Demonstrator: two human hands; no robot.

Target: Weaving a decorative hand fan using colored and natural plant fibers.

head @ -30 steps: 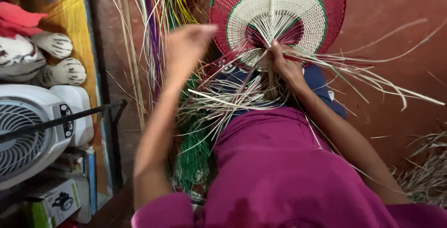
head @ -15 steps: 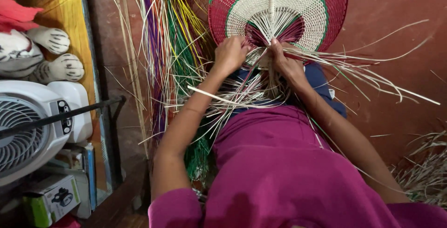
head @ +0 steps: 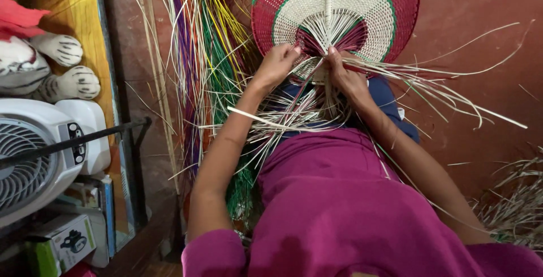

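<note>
A round woven fan [head: 339, 11] in red, green and cream lies on the floor ahead of me, its loose cream and red strips [head: 430, 85] fanning out toward my lap. My left hand [head: 275, 65] pinches strips at the fan's lower left edge. My right hand [head: 344, 76] presses down on the centre rib where the strips gather. Both hands are closed on strips.
A bundle of coloured strips [head: 206, 45] in purple, yellow, green and orange lies to the left. Further left stand a white fan heater [head: 39, 152], a striped plush toy [head: 45, 68] and a small box [head: 59, 246]. Dry straw [head: 512, 203] sits at the right.
My left hand came down from the raised position at the left and took hold of strips at the fan's edge. My right hand stayed on the centre rib.
</note>
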